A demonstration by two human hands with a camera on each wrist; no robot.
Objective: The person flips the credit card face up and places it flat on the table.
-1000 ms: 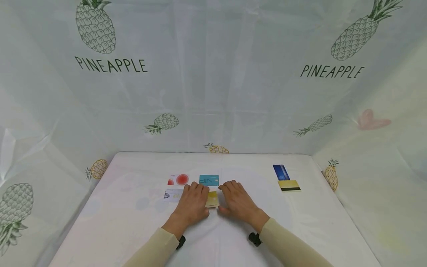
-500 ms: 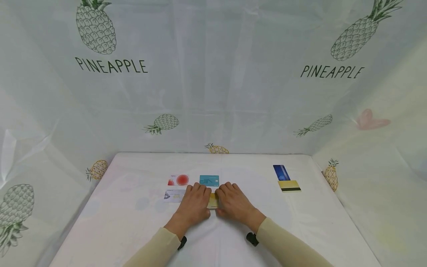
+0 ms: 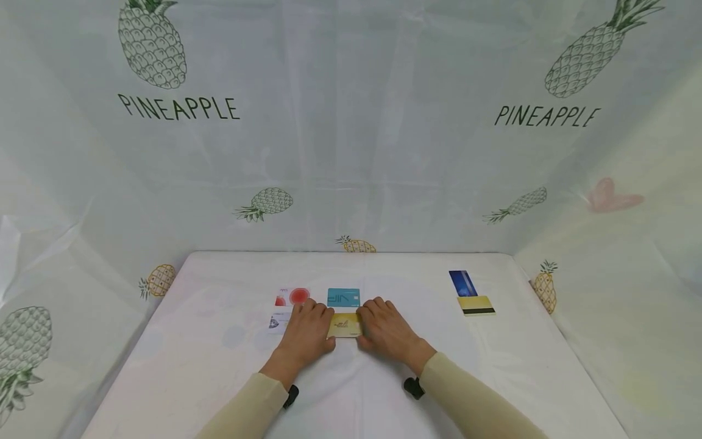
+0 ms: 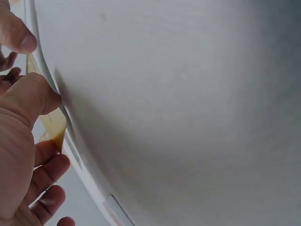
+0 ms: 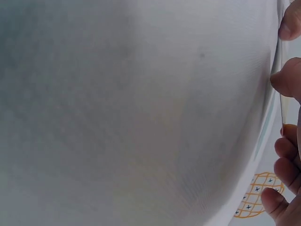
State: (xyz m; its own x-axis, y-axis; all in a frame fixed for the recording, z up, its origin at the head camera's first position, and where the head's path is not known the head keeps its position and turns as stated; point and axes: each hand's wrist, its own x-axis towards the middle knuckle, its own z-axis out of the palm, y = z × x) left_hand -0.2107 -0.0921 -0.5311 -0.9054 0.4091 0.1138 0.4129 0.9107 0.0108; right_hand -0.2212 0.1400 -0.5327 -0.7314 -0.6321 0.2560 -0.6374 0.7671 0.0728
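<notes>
A gold card (image 3: 345, 326) lies between my two hands in the head view, below a teal card marked VIP (image 3: 343, 297). My left hand (image 3: 308, 329) pinches its left edge; the left wrist view has the gold card (image 4: 55, 126) between thumb and fingers. The card's right edge is held by my right hand (image 3: 386, 328). In the right wrist view, the thumb and curled fingers of my right hand (image 5: 291, 150) flank the card, seen nearly edge-on. A white card with a dark emblem (image 3: 278, 321) is partly covered by my left hand.
Above the white card lies a white card with red circles (image 3: 293, 297). Off to the right, a blue card (image 3: 463, 283) touches a gold card with a black stripe (image 3: 476, 305). A pineapple-print sheet (image 3: 351, 152) rises behind the white table (image 3: 219, 366).
My right hand has moved left to the gold card's right edge. My left hand has shifted left, uncovering more of that card and covering more of the white emblem card.
</notes>
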